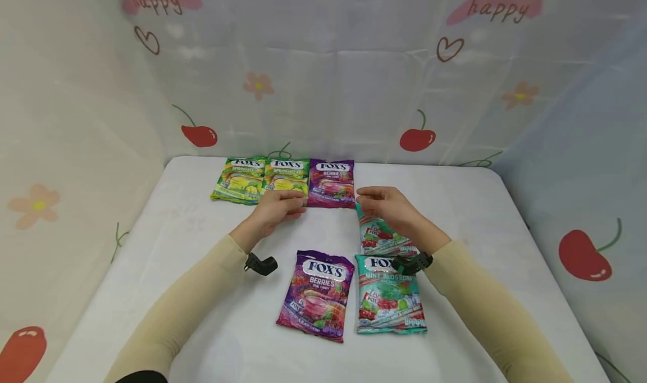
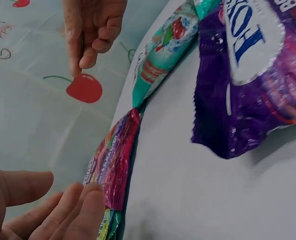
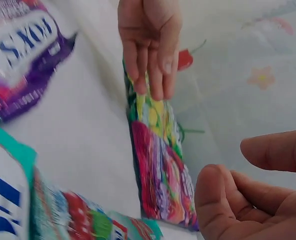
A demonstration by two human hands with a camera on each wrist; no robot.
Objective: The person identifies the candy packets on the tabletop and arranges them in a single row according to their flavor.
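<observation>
Left hand (image 1: 277,208), right hand (image 1: 392,205) empty, relaxed. Fox's Berries bag (image 1: 331,183) near far table edge (image 1: 429,169): likely soft, slippery; grip ends.

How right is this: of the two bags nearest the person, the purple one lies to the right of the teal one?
Not quite: the side is wrong. In the head view, the purple bag lies to the left of the teal bag.

Table (image 1: 470,203) looked smooth, matt. Candy packets (image 1: 317,296) on the table were glossy plastic film, edges (image 2: 210,110) jagged. Sheeting (image 1: 328,102) behind the table showed creases, faint plastic sheen. Sleeves (image 1: 187,293) above the table were matt cloth.
</observation>
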